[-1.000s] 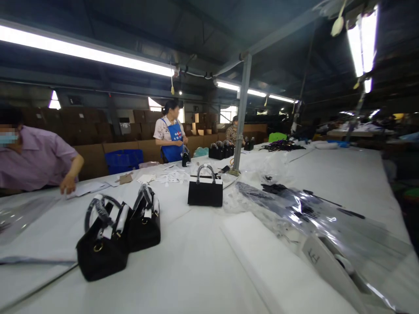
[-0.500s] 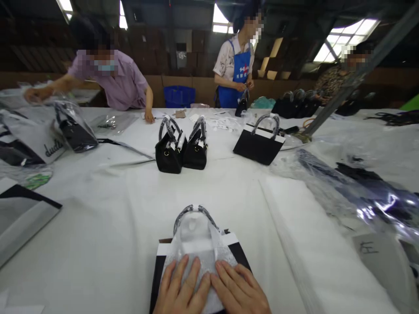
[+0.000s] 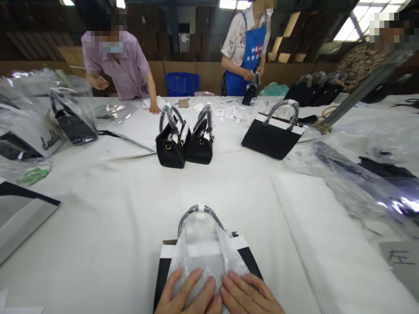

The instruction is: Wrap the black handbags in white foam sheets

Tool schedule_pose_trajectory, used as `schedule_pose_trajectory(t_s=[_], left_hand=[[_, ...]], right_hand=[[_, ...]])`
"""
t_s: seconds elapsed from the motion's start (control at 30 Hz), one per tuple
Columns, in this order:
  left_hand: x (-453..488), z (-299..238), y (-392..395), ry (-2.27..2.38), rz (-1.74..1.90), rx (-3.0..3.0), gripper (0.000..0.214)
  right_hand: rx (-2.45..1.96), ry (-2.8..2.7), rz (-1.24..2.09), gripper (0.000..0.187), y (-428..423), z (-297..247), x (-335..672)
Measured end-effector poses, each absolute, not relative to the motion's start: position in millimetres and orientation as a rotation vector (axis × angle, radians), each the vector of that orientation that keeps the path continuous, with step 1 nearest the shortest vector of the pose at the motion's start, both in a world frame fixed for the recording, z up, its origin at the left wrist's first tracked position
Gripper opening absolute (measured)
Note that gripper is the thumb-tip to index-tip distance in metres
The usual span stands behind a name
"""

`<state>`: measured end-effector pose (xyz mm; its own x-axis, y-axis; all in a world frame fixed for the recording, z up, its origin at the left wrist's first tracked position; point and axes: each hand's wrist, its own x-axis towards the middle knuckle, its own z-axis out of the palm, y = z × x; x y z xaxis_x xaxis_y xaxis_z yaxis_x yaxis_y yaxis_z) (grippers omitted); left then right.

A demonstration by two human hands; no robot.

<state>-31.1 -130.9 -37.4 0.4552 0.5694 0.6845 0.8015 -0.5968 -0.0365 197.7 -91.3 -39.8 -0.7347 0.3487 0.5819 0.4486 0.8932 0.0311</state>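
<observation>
My left hand (image 3: pixel 186 294) and my right hand (image 3: pixel 250 296) lie side by side, fingers stretched flat, on a sheet of white foam wrap (image 3: pixel 204 255). The wrap covers a black-and-white handbag (image 3: pixel 242 248) lying flat at the table's near edge. Its wrapped handles (image 3: pixel 200 214) arch up just beyond my fingertips. Neither hand grips anything; both press down on the wrap.
Two small black handbags (image 3: pixel 185 141) stand mid-table; another black-and-white bag (image 3: pixel 271 137) stands to their right. Plastic-bagged items (image 3: pixel 70 120) lie at left, clear film with black straps (image 3: pixel 369 174) at right. Three people work across the white table (image 3: pixel 108 218), near a blue crate (image 3: pixel 182 83).
A second ago the view looked across the room with no hands in it. It has since dropped to the bag under my hands, which have stayed flat on the wrap.
</observation>
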Motion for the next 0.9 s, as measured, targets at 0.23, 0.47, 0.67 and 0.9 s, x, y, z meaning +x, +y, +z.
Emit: schedule_pose_trajectory(t_s=[0.23,0.47,0.67,0.9], left_hand=[[-50,-25,-135,-1.147,-0.585,-2.59,0.047],[-35,-5,-165,-1.447,-0.214,-2.801,0.104],[-3,-2,-196,-1.705,0.003,-2.63,0.11],[-5,3,-199,-1.717,-0.03,-2.562,0.109]], right_hand=[[-0.674,-2.759,-0.017,0.063,-105,-20,202],[-0.858,-2.854,0.226,0.108,-124,6,187],[-0.919,-2.759,0.202,0.102,-134,1,182],[-0.907,-2.784,0.128,0.061,-229,-22,223]])
